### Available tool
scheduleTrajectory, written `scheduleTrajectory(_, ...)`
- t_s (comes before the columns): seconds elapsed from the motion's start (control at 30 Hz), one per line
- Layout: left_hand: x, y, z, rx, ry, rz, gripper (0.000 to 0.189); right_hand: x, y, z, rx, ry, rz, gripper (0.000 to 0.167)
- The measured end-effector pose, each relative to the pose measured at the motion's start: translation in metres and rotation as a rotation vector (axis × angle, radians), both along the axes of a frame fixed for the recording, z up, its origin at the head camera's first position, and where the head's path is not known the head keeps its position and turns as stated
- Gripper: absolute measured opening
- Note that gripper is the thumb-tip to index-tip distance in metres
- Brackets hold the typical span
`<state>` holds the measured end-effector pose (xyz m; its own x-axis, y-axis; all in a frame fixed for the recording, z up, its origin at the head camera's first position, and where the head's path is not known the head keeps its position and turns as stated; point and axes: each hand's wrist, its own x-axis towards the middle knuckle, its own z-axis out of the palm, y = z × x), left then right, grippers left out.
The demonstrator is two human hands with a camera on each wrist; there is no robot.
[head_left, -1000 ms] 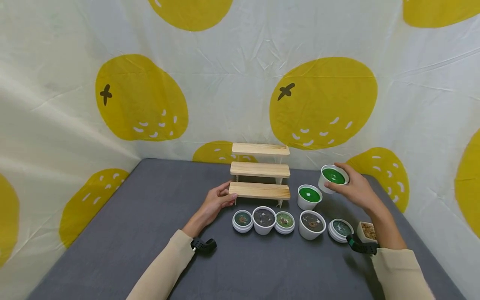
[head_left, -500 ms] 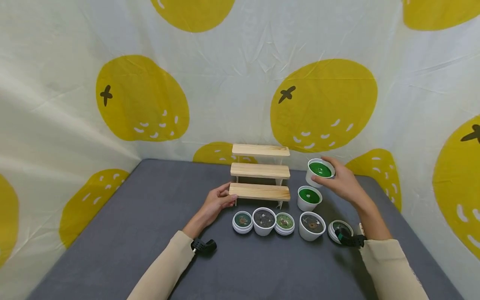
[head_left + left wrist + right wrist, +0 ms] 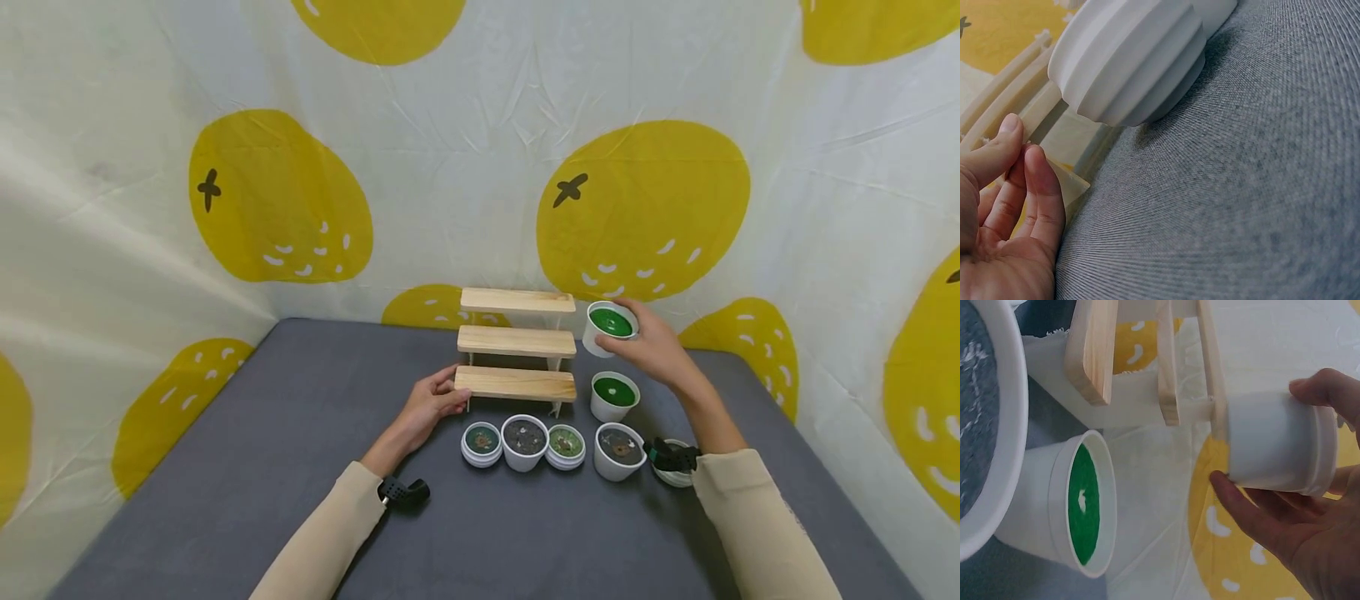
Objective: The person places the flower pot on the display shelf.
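Note:
A three-tier wooden stand (image 3: 516,383) with clear supports rises near the back of the table. My left hand (image 3: 427,408) pinches the left end of its lowest board; thumb and fingertips also show there in the left wrist view. Up in the air, just right of the top boards, my right hand (image 3: 655,343) grips a white tub (image 3: 610,322) with a green top. In the right wrist view the tub's side (image 3: 1272,442) lies between thumb and fingers, its base overlapping a board's end. Below it a second green-topped white tub (image 3: 615,392) stands on the table.
In front of the stand sit a dark-topped tub (image 3: 524,438) between two low round containers, dark green (image 3: 482,441) and mossy (image 3: 566,443). Farther right stand another dark-topped tub (image 3: 620,448) and a low container (image 3: 677,477) partly hidden by the right wrist strap. Patterned cloth (image 3: 450,200) hangs behind.
My right hand has carried the green-topped tub left and slightly up, from the right side toward the stand's top boards. My left hand stays at the lowest board.

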<state>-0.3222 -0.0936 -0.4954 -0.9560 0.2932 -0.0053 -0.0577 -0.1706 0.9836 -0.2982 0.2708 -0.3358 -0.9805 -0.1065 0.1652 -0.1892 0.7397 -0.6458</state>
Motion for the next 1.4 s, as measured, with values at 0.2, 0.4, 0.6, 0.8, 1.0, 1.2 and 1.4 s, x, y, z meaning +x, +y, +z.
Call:
scheduleTrajectory(0.2, 0.001, 0.000, 0.001, -0.001, -0.011, 0.002, 0.074, -0.011, -0.008, 0.004, -0.007, 0.042, -0.001, 0.085)
scheduleTrajectory(0.4, 0.001, -0.002, 0.001, -0.006, -0.007, 0.011, 0.074, -0.019, -0.017, 0.010, -0.015, 0.066, 0.023, 0.084)
scheduleTrajectory(0.6, 0.000, -0.002, 0.000, -0.007, -0.007, 0.007, 0.072, -0.026, -0.026, 0.014, -0.035, 0.069, 0.043, 0.087)
scheduleTrajectory(0.8, 0.000, 0.000, 0.000, -0.004, -0.011, 0.012, 0.072, -0.031, -0.035, 0.015, -0.065, 0.061, 0.075, 0.091)
scheduleTrajectory(1.0, 0.000, 0.001, 0.000, 0.000, -0.014, 0.006, 0.073, -0.036, -0.043, 0.018, -0.059, 0.054, 0.061, 0.095)
scheduleTrajectory(1.2, 0.000, -0.001, 0.000, 0.002, -0.018, 0.014, 0.074, -0.041, -0.052, 0.025, -0.082, 0.042, 0.088, 0.086)
scheduleTrajectory(1.4, -0.001, -0.004, -0.001, -0.014, -0.014, 0.012, 0.075, -0.044, -0.064, 0.033, -0.084, 0.047, 0.136, 0.082)
